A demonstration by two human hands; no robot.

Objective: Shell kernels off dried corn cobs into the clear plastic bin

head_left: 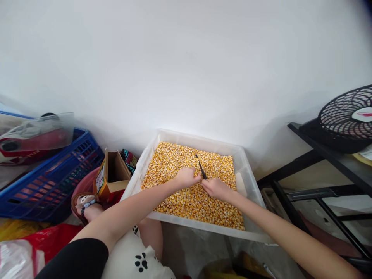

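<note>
A white plastic tub [200,136] holds a wide layer of yellow corn kernels [171,159]. Over the middle of the kernels, my right hand [215,188] is closed on a slim black tool [200,166], whose narrow end points away from me toward the wall. I cannot make out exactly what kind of tool it is. Close beside it on the left, my left hand [187,177] has its fingers curled together. Whatever it may hold is hidden. The fingertips of both hands nearly meet by the tool's near end.
Left of the tub stand an open cardboard box [116,185] and a blue plastic basket [52,178] full of items. On the right, a black metal frame [325,155] carries a black fan [348,116]. A white wall [186,69] rises directly behind the tub.
</note>
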